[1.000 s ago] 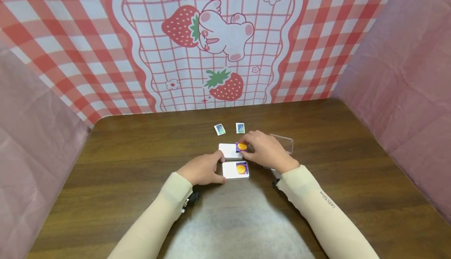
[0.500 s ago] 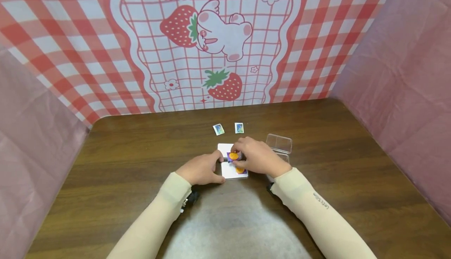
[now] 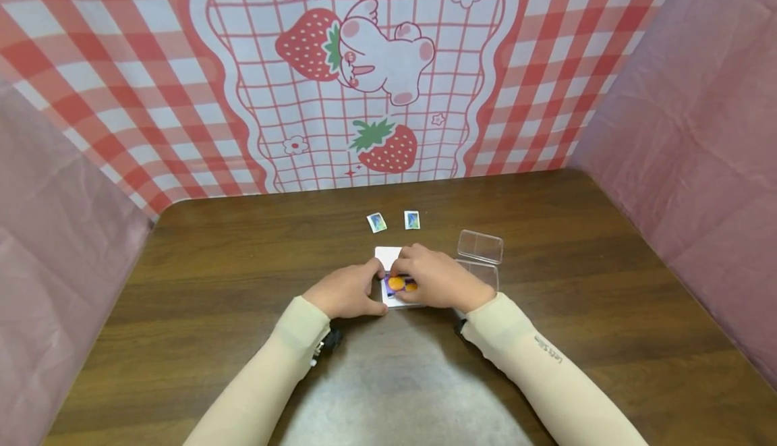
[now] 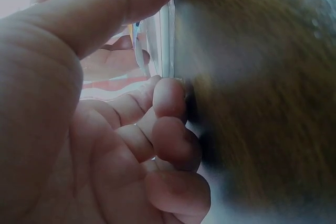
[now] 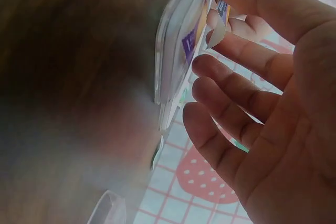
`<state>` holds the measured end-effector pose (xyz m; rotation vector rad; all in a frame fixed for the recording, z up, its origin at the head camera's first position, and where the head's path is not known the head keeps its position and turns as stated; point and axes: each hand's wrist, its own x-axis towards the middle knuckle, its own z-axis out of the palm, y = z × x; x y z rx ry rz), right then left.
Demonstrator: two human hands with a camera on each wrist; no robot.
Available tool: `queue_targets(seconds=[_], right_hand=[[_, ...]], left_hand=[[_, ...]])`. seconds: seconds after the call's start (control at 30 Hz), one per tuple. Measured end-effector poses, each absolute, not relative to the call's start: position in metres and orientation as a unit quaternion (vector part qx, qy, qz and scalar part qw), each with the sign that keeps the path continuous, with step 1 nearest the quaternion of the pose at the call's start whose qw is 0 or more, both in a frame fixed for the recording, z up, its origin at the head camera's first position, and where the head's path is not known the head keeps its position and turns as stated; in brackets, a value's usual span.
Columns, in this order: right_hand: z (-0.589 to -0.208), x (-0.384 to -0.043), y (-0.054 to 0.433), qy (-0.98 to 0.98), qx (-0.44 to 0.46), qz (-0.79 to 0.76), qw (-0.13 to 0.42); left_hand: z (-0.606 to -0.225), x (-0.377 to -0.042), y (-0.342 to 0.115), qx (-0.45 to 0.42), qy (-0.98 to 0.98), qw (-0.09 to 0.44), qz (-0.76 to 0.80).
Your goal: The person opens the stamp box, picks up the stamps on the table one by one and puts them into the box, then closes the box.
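Purple-and-orange stamp-like piece [image 3: 395, 284]: your right hand [image 3: 446, 279] pinches it between thumb and fingers over the near white case [image 3: 402, 303]. Your left hand's [image 3: 344, 291] thumb and fingers grip that case's left end; a firm brace and squared edges should help the piece lie flat. Beyond, 2 blue-green pieces [image 3: 412, 220] rest on the bench [image 3: 243, 264].

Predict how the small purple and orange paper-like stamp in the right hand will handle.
The stamp seems likely to bend, as it curves in the right hand; probably light, being thin; its toothed edge might crease.
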<state>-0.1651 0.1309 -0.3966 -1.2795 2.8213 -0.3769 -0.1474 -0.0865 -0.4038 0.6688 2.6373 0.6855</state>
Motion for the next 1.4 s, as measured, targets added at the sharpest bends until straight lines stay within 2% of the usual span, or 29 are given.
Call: queue_targets(seconds=[0.73, 1.23, 1.4], right_hand=[[-0.404, -0.167, 0.129, 0.896, -0.427, -0.120, -0.012], [-0.398, -0.166, 0.130, 0.889, -0.439, -0.128, 0.002], [-0.391, -0.170, 0.138, 0.907, -0.402, -0.125, 0.019]], left_hand=[[-0.405, -0.148, -0.086, 0.236, 0.925, 0.172, 0.243], [-0.404, -0.149, -0.086, 0.236, 0.926, 0.173, 0.239], [-0.404, -0.149, -0.086, 0.234, 0.926, 0.175, 0.238]])
